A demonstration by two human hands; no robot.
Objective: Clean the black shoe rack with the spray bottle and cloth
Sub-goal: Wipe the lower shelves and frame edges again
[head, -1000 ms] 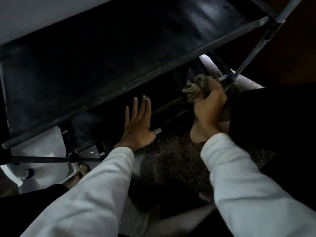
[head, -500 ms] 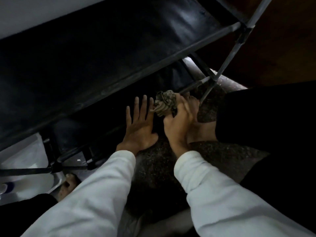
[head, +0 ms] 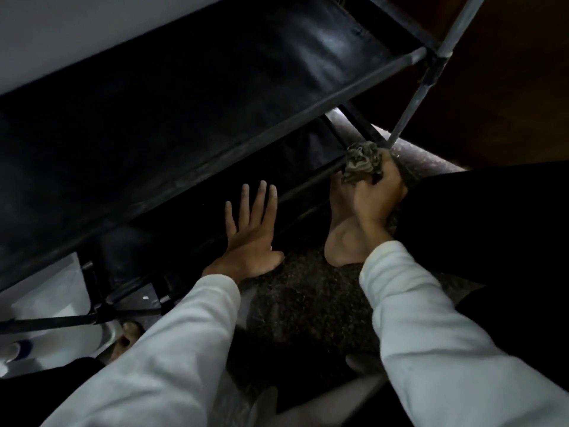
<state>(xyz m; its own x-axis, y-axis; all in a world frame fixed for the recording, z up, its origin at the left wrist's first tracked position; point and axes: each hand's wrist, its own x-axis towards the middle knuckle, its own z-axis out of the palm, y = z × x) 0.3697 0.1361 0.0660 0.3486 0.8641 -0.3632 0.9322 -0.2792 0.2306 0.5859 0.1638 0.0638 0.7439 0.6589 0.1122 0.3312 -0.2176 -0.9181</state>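
My right hand (head: 377,198) is curling tightly around the cloth (head: 361,161), bunching it into a wad and pressing it onto the lower front rail (head: 308,184) at the right front corner of the black shoe rack (head: 154,134), just where the rail meets the upright tube (head: 409,112). My left hand (head: 251,232) is lying flat with its fingers spread, bracing on the front edge of the lower shelf, well apart from the cloth.

To my eye, I am wiping that bottom rail. Doing it well likely means wrapping the wad round the tube, not skimming its top, drawing it along the full length, and working it into the corner joint, where dust would collect. The flat left palm is holding the light frame steady against the push.

The cloth is looking soft, crumpled and mottled grey-brown. The rail and upright are slim round tubes, dull and scuffed. The upper shelf (head: 308,66) is a taut black sheet, faintly glossy. Beneath, the floor (head: 301,303) is dark, speckled stone, and my bare foot (head: 340,241) is resting on it beside the rail.

The spray bottle is not plainly showing. A white object with a blue band (head: 14,349) is sitting past the rack's left end; I cannot tell what it is.
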